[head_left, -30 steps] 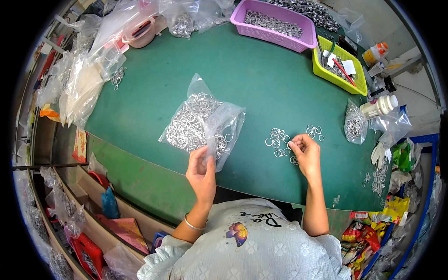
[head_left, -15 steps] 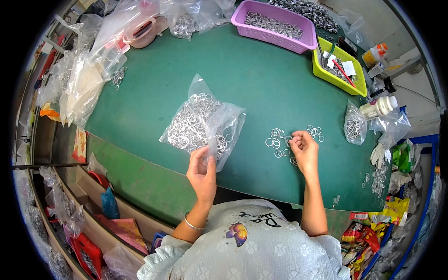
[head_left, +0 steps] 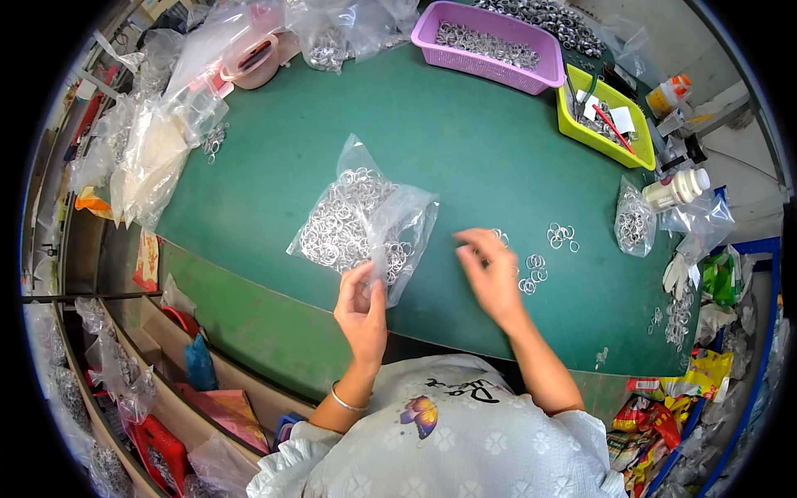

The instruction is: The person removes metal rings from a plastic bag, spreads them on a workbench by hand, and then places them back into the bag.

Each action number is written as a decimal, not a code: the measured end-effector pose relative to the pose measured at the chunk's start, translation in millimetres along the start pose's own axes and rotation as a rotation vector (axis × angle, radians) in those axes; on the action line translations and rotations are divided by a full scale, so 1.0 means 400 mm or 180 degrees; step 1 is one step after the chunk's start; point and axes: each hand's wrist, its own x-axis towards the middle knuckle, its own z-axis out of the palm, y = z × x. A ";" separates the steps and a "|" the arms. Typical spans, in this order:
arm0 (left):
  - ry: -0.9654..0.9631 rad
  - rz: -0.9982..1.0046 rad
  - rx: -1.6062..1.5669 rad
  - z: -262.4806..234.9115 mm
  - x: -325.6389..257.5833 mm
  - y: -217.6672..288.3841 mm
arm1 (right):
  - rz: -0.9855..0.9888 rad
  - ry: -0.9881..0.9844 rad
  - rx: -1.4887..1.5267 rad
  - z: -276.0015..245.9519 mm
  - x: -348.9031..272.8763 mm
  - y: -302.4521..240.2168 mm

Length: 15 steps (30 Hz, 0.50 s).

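Note:
A clear plastic bag (head_left: 342, 224) filled with silvery metal rings lies on the green table (head_left: 332, 108) in front of me. My left hand (head_left: 362, 314) pinches the near edge of this bag between thumb and fingers. To its right, my right hand (head_left: 493, 280) is over the table, its fingers pointing left and the thumb apart from them, slightly smeared by motion. I see nothing between those fingertips. Several loose rings (head_left: 533, 274) lie just right of this hand, and some show partly behind its fingers. Another small cluster of rings (head_left: 563, 237) sits farther right.
A purple basket (head_left: 498, 73) of metal parts and a yellow-green basket (head_left: 608, 148) with tools stand at the far right. Along the right edge are a small filled bag (head_left: 633, 222), a white bottle (head_left: 677, 191) and loose rings (head_left: 678, 319). Plastic bags (head_left: 154, 158) crowd the left.
My right hand has moved left from the loose rings toward the bag, and its fingers have spread from a pinch. My left hand keeps its hold on the bag.

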 end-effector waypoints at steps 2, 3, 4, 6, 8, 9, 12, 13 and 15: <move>-0.0013 -0.0037 0.0051 -0.001 -0.002 -0.005 | -0.0197 0.0456 -0.1162 -0.063 0.003 0.033; -0.0025 -0.0045 0.0048 -0.001 -0.001 -0.005 | -0.0412 0.0559 -0.1936 -0.090 0.002 0.037; -0.0034 -0.0053 0.0046 -0.001 -0.001 -0.005 | -0.0401 0.0468 -0.1996 -0.103 -0.003 0.052; -0.0039 -0.0041 0.0059 0.001 0.003 -0.004 | -0.0385 0.0283 -0.2096 -0.112 -0.012 0.081; -0.0032 -0.0013 0.0080 0.000 0.004 -0.006 | -0.0032 0.0241 -0.1538 -0.119 -0.017 0.091; -0.0018 -0.0029 0.0078 -0.001 0.004 -0.005 | 0.0144 0.0216 -0.1256 -0.119 -0.016 0.089; 0.0001 -0.0044 0.0067 0.001 0.002 -0.001 | 0.0171 0.0542 -0.1080 -0.138 -0.018 0.095; -0.0001 -0.0028 0.0065 0.002 0.002 0.001 | 0.0260 0.0600 -0.1020 -0.149 -0.020 0.105; -0.0021 -0.0009 0.0053 0.004 0.004 0.001 | 0.0597 0.0669 -0.0530 -0.153 -0.020 0.122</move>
